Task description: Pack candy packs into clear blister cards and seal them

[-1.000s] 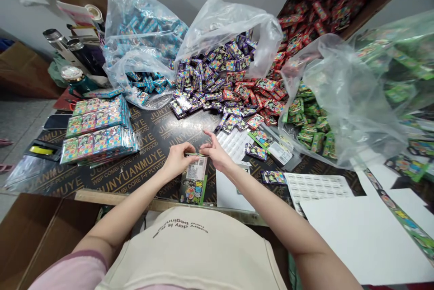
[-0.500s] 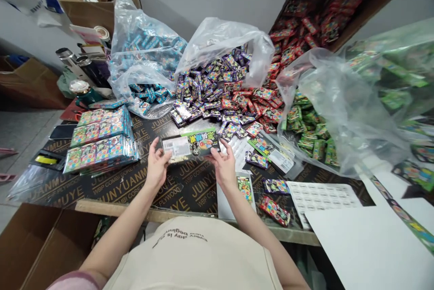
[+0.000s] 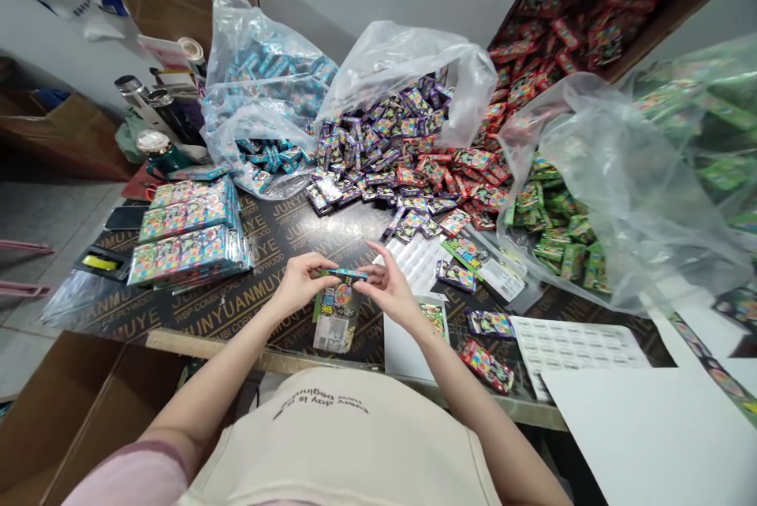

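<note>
Both my hands hold one flat pack (image 3: 337,309) with a green printed card and a white barcode label, hanging downward over the near edge of the table. My left hand (image 3: 300,279) pinches its top left corner. My right hand (image 3: 387,285) pinches the top right, fingers partly spread. Just right of the pack lie a white sheet (image 3: 399,340) and a small green packet (image 3: 436,317).
Clear bags spill blue packets (image 3: 260,96), purple packets (image 3: 384,128) and green packets (image 3: 550,222); red packets (image 3: 467,175) pour from a tilted box. Filled packs are stacked (image 3: 189,234) at left. Label sheets (image 3: 568,340) lie at right. An open carton (image 3: 65,411) stands at lower left.
The pack was held flat and sideways in front of me half a second ago; now it hangs vertically from its top edge, lower and closer to me.
</note>
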Action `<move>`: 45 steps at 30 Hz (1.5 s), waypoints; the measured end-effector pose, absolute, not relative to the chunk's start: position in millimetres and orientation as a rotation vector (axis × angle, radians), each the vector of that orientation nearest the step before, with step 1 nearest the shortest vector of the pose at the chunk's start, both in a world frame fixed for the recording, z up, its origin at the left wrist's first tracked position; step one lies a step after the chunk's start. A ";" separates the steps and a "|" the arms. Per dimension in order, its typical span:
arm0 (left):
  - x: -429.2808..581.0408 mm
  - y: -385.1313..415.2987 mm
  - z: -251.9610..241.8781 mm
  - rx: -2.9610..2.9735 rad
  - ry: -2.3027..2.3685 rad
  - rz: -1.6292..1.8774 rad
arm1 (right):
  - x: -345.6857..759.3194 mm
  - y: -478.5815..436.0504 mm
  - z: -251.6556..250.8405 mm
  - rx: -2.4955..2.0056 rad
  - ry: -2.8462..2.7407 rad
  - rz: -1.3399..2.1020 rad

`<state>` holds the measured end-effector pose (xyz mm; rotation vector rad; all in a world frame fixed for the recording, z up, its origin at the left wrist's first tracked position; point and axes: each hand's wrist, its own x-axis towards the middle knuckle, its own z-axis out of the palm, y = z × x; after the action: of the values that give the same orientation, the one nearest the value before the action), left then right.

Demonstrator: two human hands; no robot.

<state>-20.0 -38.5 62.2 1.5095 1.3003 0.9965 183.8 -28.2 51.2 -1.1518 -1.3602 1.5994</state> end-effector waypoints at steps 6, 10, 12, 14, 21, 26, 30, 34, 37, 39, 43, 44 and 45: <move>-21.2 -44.7 61.4 1.596 1.266 0.932 | 193.7 -7.2 75.1 -1.246 -1.488 1.241; -19.2 -47.4 62.0 1.661 1.298 0.939 | 182.5 2.4 92.1 -1.225 -1.644 1.430; -17.6 -48.2 59.1 1.642 1.319 0.962 | 176.2 6.8 93.2 -1.204 -1.694 1.601; -16.2 -48.1 54.3 1.575 1.329 0.995 | 171.7 12.2 90.5 -1.195 -1.738 1.748; -13.4 -46.6 43.6 1.420 1.369 1.053 | 163.0 29.8 74.8 -1.226 -1.793 1.938; -12.4 -48.4 47.9 1.472 1.405 1.055 | 158.8 31.6 68.4 -1.230 -1.799 1.943; -9.9 -50.0 50.6 1.518 1.436 1.058 | 158.0 31.6 66.3 -1.242 -1.786 1.943; -3.8 -52.1 50.7 1.590 1.525 1.097 | 157.2 30.1 66.8 -1.258 -1.749 1.971; 0.7 -53.6 50.2 1.605 1.574 1.139 | 155.5 24.6 64.8 -1.298 -1.528 2.027; 2.9 -55.2 48.8 1.566 1.572 1.158 | 154.5 19.3 61.8 -1.373 -1.215 2.108; 5.8 -65.4 38.9 1.152 1.386 1.135 | 159.1 8.1 57.5 -1.417 -0.887 2.229; 5.3 -69.6 35.8 1.021 1.292 1.092 | 162.6 5.5 56.9 -1.375 -0.877 2.234; 3.9 -74.1 33.5 0.914 1.201 1.048 | 167.1 3.3 55.8 -1.330 -0.854 2.225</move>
<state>3.9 -74.1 33.5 0.9137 1.2007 1.0476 167.1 3.3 55.8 -1.3303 -0.8542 2.2250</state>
